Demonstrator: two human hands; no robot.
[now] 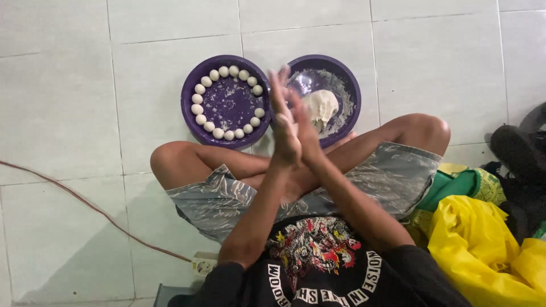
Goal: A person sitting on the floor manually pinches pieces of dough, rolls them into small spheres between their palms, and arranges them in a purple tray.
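While palms press together, L hand (282, 122) & R hand (302, 126), dough bowl (348, 85) beyond

Anything between pressed hands (293, 128) hidden

A reddish cable (85, 202) is trailing across the pale tiled floor (57, 85) to a white power strip (203, 265), while yellow plastic (483, 250) and green cloth (458, 187) are lying heaped nearby
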